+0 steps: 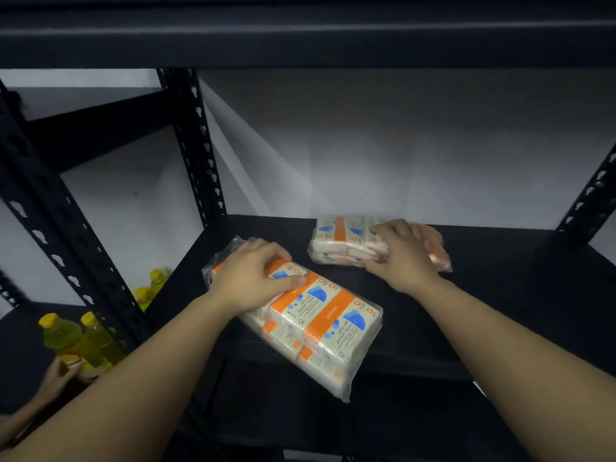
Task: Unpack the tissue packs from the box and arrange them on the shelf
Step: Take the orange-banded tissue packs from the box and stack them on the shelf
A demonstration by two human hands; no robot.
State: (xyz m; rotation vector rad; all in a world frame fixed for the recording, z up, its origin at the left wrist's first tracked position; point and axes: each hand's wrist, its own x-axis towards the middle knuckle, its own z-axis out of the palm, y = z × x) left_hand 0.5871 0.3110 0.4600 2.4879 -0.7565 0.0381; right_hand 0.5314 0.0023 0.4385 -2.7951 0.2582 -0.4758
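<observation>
Left hand [253,278] is curled over the far-left end of the near tissue pack [320,321], thumb laid along its top face, fingers wrapped over the far edge. It has hold of that end only. Pack lies flat on the black shelf [500,295], long axis skewed: runs from the grip toward near-right, with the free end overhanging or right at the shelf's front edge; can't tell which.

Right hand [403,255] grips the right half of the far tissue pack [343,241], fingers curled down its front side. That pack sits deeper on the shelf, roughly square to the back wall, left portion sticking out from under the hand.

The packs are apart, a gap of bare shelf between them. Judgement: the near pack needs rotating about the left-hand grip to line up with the far one, then pushing back. The left hand owns that move.

Box not in view.
</observation>
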